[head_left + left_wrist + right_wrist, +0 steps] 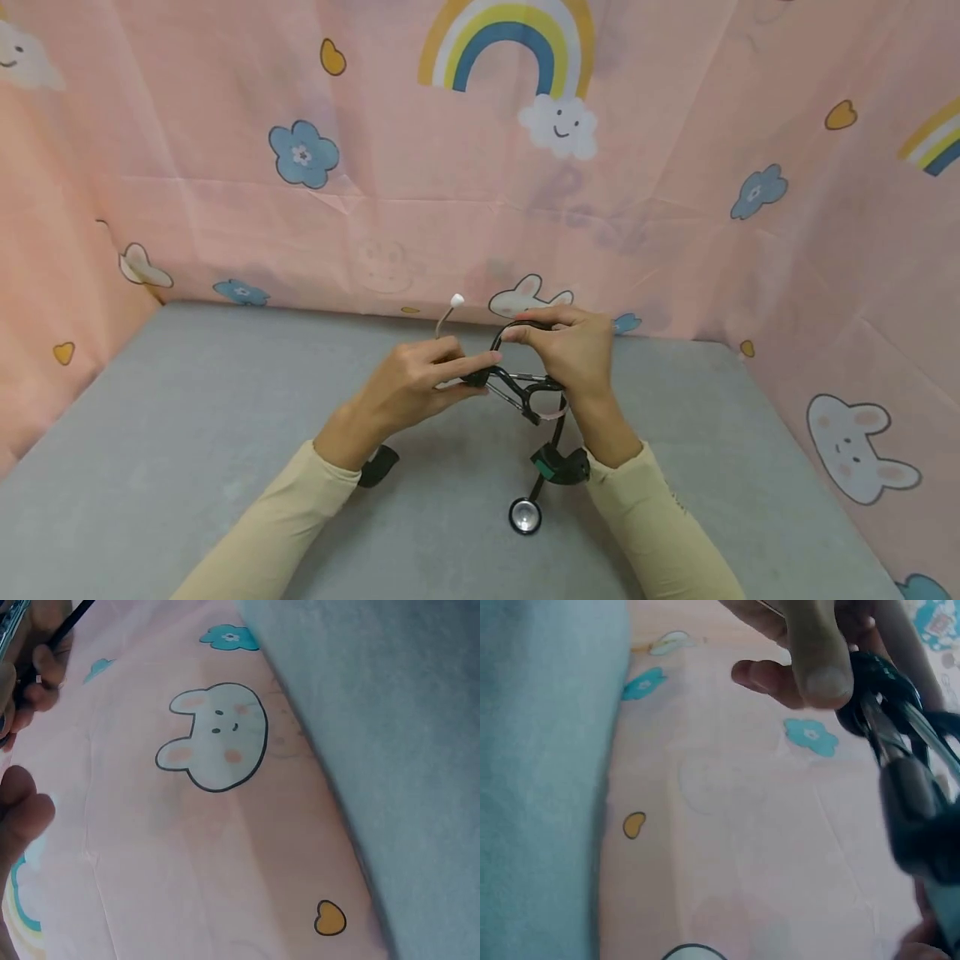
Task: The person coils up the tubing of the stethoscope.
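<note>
A black stethoscope [513,383] is held up above the grey table by both hands. My left hand [397,379] pinches a black part of it between thumb and fingers; one metal ear tube with a white ear tip [457,300] sticks up behind that hand. With thumb and forefinger, my right hand [583,350] grips the bent black tubing [501,333]. More tubing hangs below to the round chestpiece [525,516], near the tabletop. In the right wrist view, left-hand fingers lie against the black part [877,679], beside blurred metal tubes [889,742].
The grey table [225,400] meets a pink printed cloth [420,183] at the back and sides. Black wrist mounts [378,467] sit at both cuffs, the right one close to the hanging tubing.
</note>
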Action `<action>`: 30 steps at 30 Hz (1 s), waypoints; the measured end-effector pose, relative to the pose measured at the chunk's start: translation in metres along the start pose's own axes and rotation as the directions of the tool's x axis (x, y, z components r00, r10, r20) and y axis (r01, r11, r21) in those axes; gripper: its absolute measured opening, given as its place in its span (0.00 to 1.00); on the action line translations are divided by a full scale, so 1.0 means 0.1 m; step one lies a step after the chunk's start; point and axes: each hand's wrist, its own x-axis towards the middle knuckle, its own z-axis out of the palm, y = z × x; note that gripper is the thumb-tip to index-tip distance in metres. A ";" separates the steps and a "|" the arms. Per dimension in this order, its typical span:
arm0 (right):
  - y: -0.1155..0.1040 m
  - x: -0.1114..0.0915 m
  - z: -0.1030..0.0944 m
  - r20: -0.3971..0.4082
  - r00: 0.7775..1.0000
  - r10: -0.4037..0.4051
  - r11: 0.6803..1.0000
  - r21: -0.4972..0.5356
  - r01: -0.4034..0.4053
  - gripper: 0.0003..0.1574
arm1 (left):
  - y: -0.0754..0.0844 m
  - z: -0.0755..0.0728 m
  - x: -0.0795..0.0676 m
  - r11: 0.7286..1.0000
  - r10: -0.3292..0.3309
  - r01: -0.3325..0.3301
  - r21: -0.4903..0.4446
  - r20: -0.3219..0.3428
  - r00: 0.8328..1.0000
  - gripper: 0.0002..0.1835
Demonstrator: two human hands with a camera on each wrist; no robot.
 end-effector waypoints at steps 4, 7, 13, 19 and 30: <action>0.02 0.06 -0.01 0.129 0.979 0.157 0.988 -0.007 -0.157 0.16 | -0.02 -0.04 0.01 0.998 0.039 -0.039 -0.043 -0.006 0.999 0.26; 0.06 0.11 -0.02 0.194 0.961 0.196 0.978 0.033 -0.206 0.18 | -0.04 -0.09 0.03 0.996 0.042 -0.044 -0.081 -0.021 0.999 0.26; 0.25 0.19 -0.07 0.227 0.959 0.170 0.981 0.053 -0.186 0.19 | -0.06 -0.19 0.08 0.975 -0.095 0.057 -0.215 -0.171 0.981 0.25; 0.28 0.18 -0.10 0.193 0.981 0.033 0.999 0.015 -0.037 0.16 | -0.03 -0.19 0.13 0.952 -0.201 0.132 -0.275 -0.240 0.950 0.22; 0.26 -0.06 0.36 0.238 0.845 -0.478 0.807 -0.259 0.530 0.08 | -0.20 -0.35 0.06 0.924 -0.382 0.340 -0.178 -0.335 0.861 0.22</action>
